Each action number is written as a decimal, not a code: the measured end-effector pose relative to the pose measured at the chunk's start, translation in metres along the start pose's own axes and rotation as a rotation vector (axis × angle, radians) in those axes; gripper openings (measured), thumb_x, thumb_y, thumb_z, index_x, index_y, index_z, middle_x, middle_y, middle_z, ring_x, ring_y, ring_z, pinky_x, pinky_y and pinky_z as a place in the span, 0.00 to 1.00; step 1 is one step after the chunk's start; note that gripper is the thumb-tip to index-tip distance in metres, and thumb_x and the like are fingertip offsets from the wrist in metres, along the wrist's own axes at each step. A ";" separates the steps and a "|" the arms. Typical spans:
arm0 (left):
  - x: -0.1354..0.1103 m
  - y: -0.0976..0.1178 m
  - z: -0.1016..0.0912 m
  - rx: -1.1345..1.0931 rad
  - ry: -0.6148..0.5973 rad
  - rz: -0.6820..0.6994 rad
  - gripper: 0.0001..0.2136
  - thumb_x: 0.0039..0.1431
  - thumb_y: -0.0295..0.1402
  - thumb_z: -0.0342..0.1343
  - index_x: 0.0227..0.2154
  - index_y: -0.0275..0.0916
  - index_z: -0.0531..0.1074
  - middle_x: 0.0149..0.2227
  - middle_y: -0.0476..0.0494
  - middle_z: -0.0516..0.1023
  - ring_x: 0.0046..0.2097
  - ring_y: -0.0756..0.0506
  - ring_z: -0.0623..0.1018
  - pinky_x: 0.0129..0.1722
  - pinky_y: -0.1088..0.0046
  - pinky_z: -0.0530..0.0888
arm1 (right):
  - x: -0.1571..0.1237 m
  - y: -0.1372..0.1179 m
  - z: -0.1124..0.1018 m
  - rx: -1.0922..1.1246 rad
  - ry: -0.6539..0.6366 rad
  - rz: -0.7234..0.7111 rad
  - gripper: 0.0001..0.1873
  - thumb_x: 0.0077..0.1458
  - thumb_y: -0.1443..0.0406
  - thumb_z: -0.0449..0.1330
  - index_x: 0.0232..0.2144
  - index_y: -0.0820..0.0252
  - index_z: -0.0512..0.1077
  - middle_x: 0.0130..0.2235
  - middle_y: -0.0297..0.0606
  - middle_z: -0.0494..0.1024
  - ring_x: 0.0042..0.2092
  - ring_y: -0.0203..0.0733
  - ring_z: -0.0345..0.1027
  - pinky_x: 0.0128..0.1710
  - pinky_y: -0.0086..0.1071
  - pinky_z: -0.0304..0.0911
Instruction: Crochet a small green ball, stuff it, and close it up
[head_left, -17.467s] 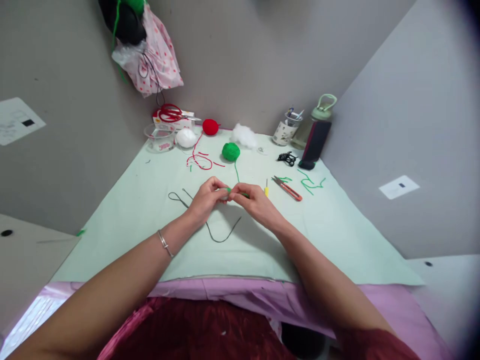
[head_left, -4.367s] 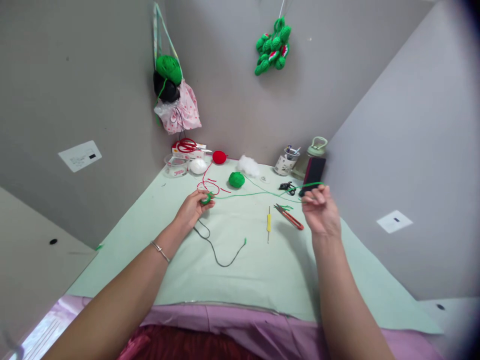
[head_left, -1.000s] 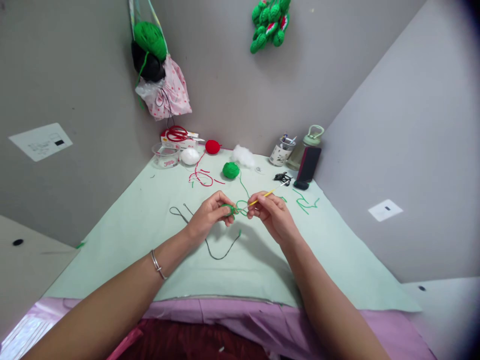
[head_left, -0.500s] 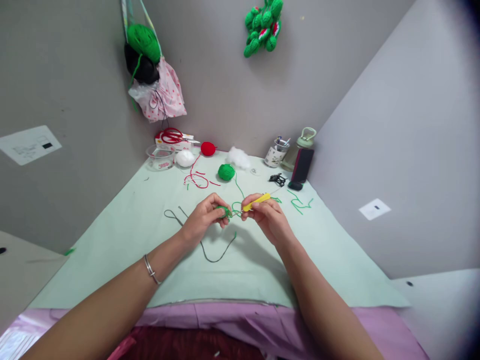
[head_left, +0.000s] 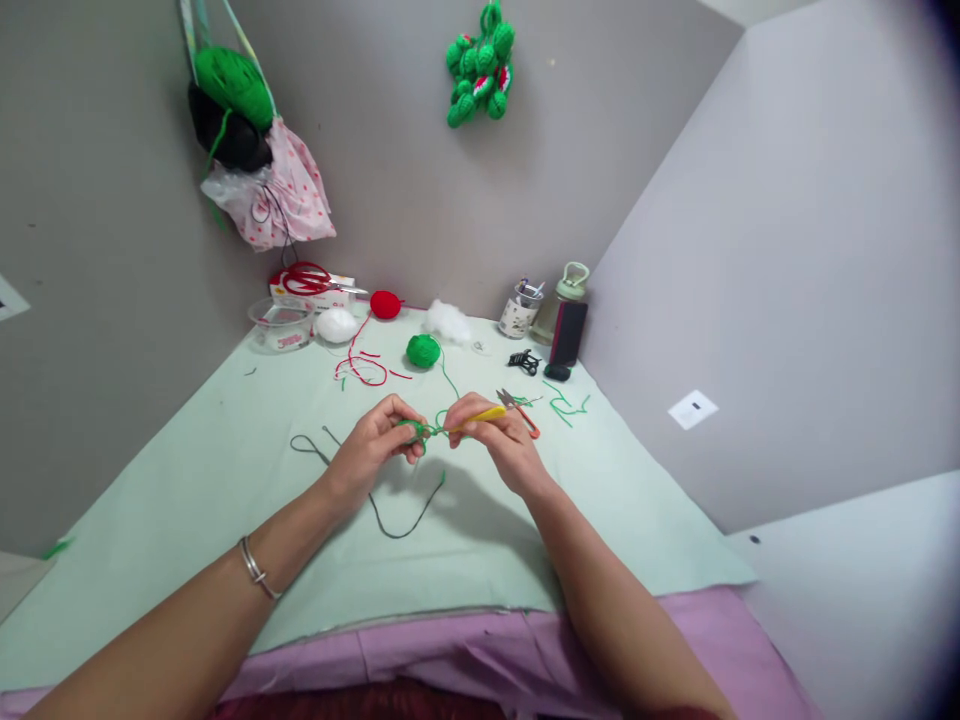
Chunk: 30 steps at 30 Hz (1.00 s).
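Between the fingers of my left hand (head_left: pixel 384 437) is a small green crochet piece (head_left: pixel 411 430). My right hand (head_left: pixel 495 435) grips a yellow-handled crochet hook (head_left: pixel 487 414), and the hook's tip meets the piece's right edge. From there green yarn runs back to a green yarn ball (head_left: pixel 423 351) behind my hands. Just past my right hand lie small scissors (head_left: pixel 529 418) with an orange handle, partly hidden by the fingers. A dark cord (head_left: pixel 397 535) curves over the table below my left hand. The stitches themselves are too small to make out.
Along the back of the table (head_left: pixel 300 570) stand a clear tub (head_left: pixel 281 325), a white yarn ball (head_left: pixel 337 325), a red yarn ball (head_left: pixel 385 305), white stuffing (head_left: pixel 448 320), a pen cup (head_left: pixel 520 310) and a bottle (head_left: pixel 555 310). Red scissors (head_left: pixel 306 279) rest on a box. Green crocheted pieces (head_left: pixel 481 70) hang above.
The whole view has shifted, so things sit further left. The hook in my right hand has turned to lie flatter, and the small scissors beyond it show more.
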<state>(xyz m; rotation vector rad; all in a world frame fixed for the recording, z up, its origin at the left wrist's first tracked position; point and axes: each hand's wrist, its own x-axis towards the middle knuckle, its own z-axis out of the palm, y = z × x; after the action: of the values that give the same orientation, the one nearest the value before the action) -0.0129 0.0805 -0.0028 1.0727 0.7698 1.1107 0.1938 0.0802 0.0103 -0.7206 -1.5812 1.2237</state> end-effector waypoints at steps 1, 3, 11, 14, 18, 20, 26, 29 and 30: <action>0.000 0.000 0.000 0.002 0.002 0.001 0.10 0.52 0.35 0.67 0.32 0.38 0.72 0.30 0.47 0.80 0.29 0.48 0.77 0.30 0.71 0.72 | 0.000 -0.002 0.000 -0.015 -0.016 -0.020 0.09 0.62 0.61 0.62 0.36 0.55 0.84 0.40 0.39 0.77 0.37 0.41 0.72 0.40 0.38 0.70; 0.001 -0.001 0.000 0.007 0.005 0.003 0.10 0.52 0.35 0.67 0.31 0.38 0.73 0.29 0.48 0.79 0.29 0.48 0.77 0.30 0.71 0.72 | -0.001 -0.005 0.001 -0.035 -0.043 -0.050 0.10 0.63 0.63 0.61 0.37 0.54 0.84 0.40 0.39 0.76 0.37 0.41 0.71 0.41 0.37 0.70; 0.000 0.001 0.001 0.013 0.024 0.000 0.10 0.52 0.35 0.68 0.31 0.38 0.73 0.32 0.46 0.81 0.29 0.48 0.77 0.30 0.71 0.73 | -0.006 -0.016 -0.002 -0.214 -0.066 -0.097 0.11 0.64 0.63 0.61 0.34 0.53 0.83 0.46 0.41 0.77 0.48 0.46 0.70 0.47 0.39 0.67; 0.000 0.000 0.000 0.015 0.032 0.001 0.10 0.52 0.35 0.68 0.31 0.38 0.73 0.32 0.46 0.81 0.29 0.49 0.77 0.30 0.71 0.73 | -0.007 -0.018 -0.003 -0.268 -0.066 -0.107 0.12 0.66 0.62 0.60 0.34 0.52 0.83 0.47 0.42 0.77 0.49 0.48 0.70 0.49 0.41 0.66; 0.000 -0.001 -0.001 0.018 0.037 0.001 0.10 0.52 0.35 0.68 0.31 0.38 0.73 0.32 0.46 0.81 0.29 0.48 0.77 0.30 0.71 0.73 | -0.008 -0.021 -0.002 -0.310 -0.056 -0.125 0.12 0.66 0.61 0.59 0.33 0.52 0.82 0.47 0.42 0.77 0.49 0.48 0.70 0.49 0.41 0.65; 0.001 -0.002 -0.001 0.019 0.040 0.006 0.10 0.52 0.36 0.68 0.32 0.38 0.74 0.32 0.46 0.82 0.29 0.48 0.77 0.30 0.71 0.73 | -0.008 -0.022 -0.001 -0.333 -0.059 -0.131 0.12 0.66 0.61 0.59 0.33 0.52 0.82 0.47 0.42 0.77 0.49 0.48 0.70 0.49 0.42 0.65; 0.002 -0.002 -0.002 0.022 0.057 0.036 0.10 0.51 0.36 0.68 0.32 0.39 0.73 0.32 0.45 0.82 0.29 0.47 0.77 0.31 0.71 0.73 | -0.009 -0.021 -0.002 -0.365 -0.090 -0.172 0.14 0.67 0.59 0.58 0.33 0.52 0.81 0.48 0.43 0.78 0.49 0.49 0.70 0.50 0.44 0.66; 0.002 -0.002 -0.002 0.019 0.062 0.037 0.10 0.51 0.35 0.68 0.32 0.38 0.74 0.31 0.45 0.82 0.29 0.47 0.78 0.30 0.70 0.73 | -0.010 -0.022 -0.001 -0.369 -0.103 -0.178 0.14 0.67 0.59 0.58 0.33 0.52 0.81 0.49 0.43 0.78 0.50 0.49 0.70 0.51 0.44 0.66; 0.002 -0.002 -0.002 0.018 0.065 0.036 0.10 0.51 0.35 0.68 0.32 0.38 0.74 0.31 0.45 0.82 0.29 0.47 0.78 0.30 0.71 0.73 | -0.010 -0.022 -0.001 -0.367 -0.100 -0.174 0.14 0.67 0.59 0.58 0.33 0.52 0.81 0.49 0.43 0.78 0.50 0.48 0.70 0.52 0.44 0.66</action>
<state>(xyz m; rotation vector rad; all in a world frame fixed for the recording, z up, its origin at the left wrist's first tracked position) -0.0139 0.0825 -0.0052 1.0731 0.8163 1.1758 0.2003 0.0651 0.0279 -0.7401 -1.9366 0.8626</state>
